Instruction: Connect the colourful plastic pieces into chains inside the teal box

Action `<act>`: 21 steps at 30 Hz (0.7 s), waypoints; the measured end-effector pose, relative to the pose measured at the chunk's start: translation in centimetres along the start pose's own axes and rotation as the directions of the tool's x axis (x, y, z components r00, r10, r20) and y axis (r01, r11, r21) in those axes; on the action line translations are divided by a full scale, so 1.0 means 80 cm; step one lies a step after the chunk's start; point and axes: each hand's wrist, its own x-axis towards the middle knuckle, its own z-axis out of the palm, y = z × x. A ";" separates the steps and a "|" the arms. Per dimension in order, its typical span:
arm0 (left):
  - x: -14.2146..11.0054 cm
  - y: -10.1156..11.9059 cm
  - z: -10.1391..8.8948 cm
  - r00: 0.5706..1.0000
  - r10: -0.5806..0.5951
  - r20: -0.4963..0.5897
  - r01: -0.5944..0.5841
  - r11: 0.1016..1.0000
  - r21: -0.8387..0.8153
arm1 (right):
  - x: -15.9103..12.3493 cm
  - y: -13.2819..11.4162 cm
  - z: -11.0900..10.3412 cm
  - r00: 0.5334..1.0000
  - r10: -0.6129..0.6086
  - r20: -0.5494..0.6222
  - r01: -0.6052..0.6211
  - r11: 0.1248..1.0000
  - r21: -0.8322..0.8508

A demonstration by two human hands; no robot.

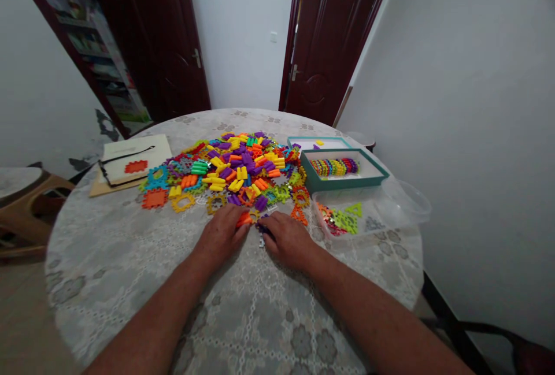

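A heap of small plastic building pieces (236,170) in yellow, orange, purple, green and blue lies in the middle of a round table (130,253) under a lace cloth. My left hand (222,231) rests at the heap's near edge, fingers pinched on an orange piece (244,219). My right hand (286,239) lies beside it, fingers curled around a purple piece (261,226). The two hands almost touch at the fingertips.
A green box (343,169) with a row of joined coloured pieces stands at the right, its lid (318,143) behind it. A clear plastic tray (368,210) holds a few flat pieces. A notebook with an orange piece (132,164) lies at the left. A wooden chair (26,207) stands left of the table.
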 end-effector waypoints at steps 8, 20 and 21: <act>0.001 -0.004 -0.008 0.983 -0.167 -0.075 0.170 0.985 0.037 | 0.004 0.021 0.013 0.968 0.061 -0.243 -0.008 0.977 0.213; 0.004 -0.001 -0.014 0.985 -0.166 0.042 0.162 0.982 0.098 | 0.003 0.028 -0.006 0.929 0.185 -0.322 -0.073 0.941 0.330; 0.004 0.001 -0.014 0.986 -0.161 0.050 0.155 0.983 0.098 | 0.002 0.025 -0.008 0.936 0.184 -0.301 -0.071 0.933 0.352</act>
